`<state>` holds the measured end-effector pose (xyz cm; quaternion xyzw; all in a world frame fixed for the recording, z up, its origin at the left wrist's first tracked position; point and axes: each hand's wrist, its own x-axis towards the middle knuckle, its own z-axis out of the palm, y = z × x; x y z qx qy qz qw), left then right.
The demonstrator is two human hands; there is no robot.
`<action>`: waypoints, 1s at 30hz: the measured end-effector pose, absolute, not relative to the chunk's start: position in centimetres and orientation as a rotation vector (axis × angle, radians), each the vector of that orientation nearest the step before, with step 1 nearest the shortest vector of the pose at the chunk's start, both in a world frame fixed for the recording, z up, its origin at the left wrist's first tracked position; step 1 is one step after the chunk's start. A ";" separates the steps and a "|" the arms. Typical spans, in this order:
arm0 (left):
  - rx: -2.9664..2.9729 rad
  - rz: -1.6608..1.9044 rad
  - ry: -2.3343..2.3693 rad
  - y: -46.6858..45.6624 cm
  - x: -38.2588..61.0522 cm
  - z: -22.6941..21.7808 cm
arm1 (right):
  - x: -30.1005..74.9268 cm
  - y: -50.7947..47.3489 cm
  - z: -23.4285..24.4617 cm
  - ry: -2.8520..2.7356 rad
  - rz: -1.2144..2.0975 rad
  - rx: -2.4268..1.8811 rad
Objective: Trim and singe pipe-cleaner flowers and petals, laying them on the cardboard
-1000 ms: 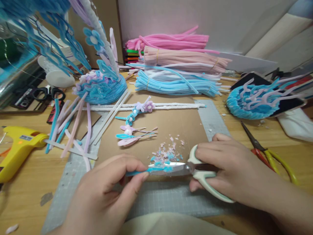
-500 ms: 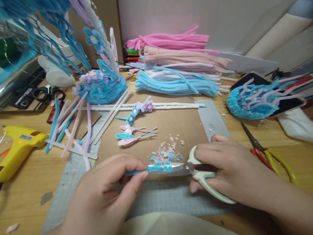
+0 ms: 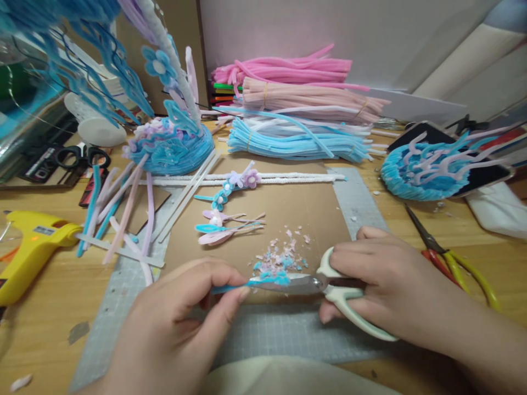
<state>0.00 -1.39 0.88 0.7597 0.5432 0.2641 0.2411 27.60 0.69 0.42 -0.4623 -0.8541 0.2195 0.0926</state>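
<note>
Between thumb and forefinger, my left hand [image 3: 185, 312] pinches a blue pipe cleaner [image 3: 230, 287], whose right end lies along scissor blades. My right hand [image 3: 370, 280] is closed round the pale green handles of the scissors [image 3: 307, 284], which point left to the left fingertips. Loose blue and pink fuzz clippings [image 3: 284, 255] are piled just behind the blades on a brown board [image 3: 313, 208]. Beyond my left hand lie leaf-shaped pink and blue pieces [image 3: 214, 227] on thin stems. A small row of blue and purple flowers [image 3: 226, 189] sits behind them.
A yellow glue gun [image 3: 37, 247] lies at left, near loose pipe cleaners [image 3: 123, 214]. Pliers [image 3: 448, 252] rest at right, beside a blue fuzzy piece [image 3: 424, 170]. Bundled pipe cleaners [image 3: 296, 137] are stacked at the back. A grey cutting mat [image 3: 288, 334] lies under the board.
The scissor blades have drawn closer together along the blue pipe cleaner, and the right hand has shifted very slightly. My left hand keeps its pinch in the same place.
</note>
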 end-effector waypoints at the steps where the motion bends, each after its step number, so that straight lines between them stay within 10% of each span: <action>1: 2.078 0.715 1.485 -1.4 0.0 0.9 | 27.7 0.7 0.4 -2.535 0.659 -1.374; 30: 2.112 0.787 1.476 -1.4 0.1 1.2 | 27.6 0.7 0.8 -2.512 0.709 -1.389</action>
